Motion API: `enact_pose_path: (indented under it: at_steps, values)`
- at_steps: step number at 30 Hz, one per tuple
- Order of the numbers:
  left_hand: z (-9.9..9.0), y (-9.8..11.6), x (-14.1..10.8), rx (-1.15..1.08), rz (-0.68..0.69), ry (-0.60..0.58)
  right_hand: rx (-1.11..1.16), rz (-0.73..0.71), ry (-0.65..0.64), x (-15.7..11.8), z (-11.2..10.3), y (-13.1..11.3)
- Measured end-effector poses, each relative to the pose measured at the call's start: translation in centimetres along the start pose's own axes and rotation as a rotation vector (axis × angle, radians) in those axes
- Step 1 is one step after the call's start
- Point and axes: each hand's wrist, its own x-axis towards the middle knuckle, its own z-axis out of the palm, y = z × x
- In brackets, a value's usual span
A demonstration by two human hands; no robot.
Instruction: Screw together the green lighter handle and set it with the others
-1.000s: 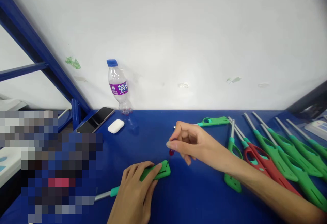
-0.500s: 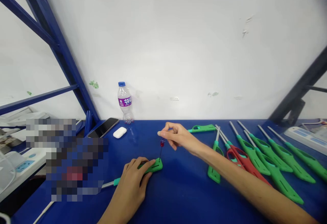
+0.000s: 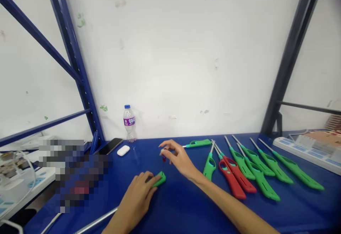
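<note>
My left hand (image 3: 137,195) is closed over a green long-necked lighter (image 3: 160,179), pressing it down on the blue table. Only the end of its handle shows past my fingertips. A metal tube (image 3: 97,221) comes out from under the left wrist towards the lower left. Above the handle end, my right hand (image 3: 177,157) has its thumb and fingers curled at the top of a small screwdriver (image 3: 163,159) with a dark red handle. The screwdriver's thin shaft is hardly visible, so I cannot tell whether its tip touches the lighter.
Several green lighters (image 3: 269,164) and red lighters (image 3: 231,179) lie on the right. One green lighter (image 3: 199,143) lies behind. A bottle (image 3: 129,123), white case (image 3: 123,150) and phone (image 3: 112,145) are at back left. Power strips (image 3: 306,152) flank the table; blue posts rise beside it.
The view has tilted up and shifted right. My right hand is lower around the screwdriver's top, with its fingers hooked over it. My left hand keeps its hold on the lighter.
</note>
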Motion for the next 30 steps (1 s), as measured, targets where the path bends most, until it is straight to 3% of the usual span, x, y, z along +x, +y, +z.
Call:
enact_pose_path:
  at_steps: [8,16,22,30]
  values:
    - [0.0,1.5,-0.1,0.005,0.016,-0.025,-0.221,-0.227,-0.038,-0.5,-0.8,-1.1]
    - [-0.7,2.1,-0.3,-0.025,-0.044,-0.028,-0.277,-0.166,0.076,-0.6,-1.0,-1.1]
    - [-0.2,1.6,-0.2,-0.015,-0.048,-0.012,-0.272,-0.154,0.091,-0.6,-0.4,-1.6]
    - [1.2,-0.5,0.6,0.013,0.054,0.025,-0.376,-0.183,0.277,0.5,-3.7,-1.1]
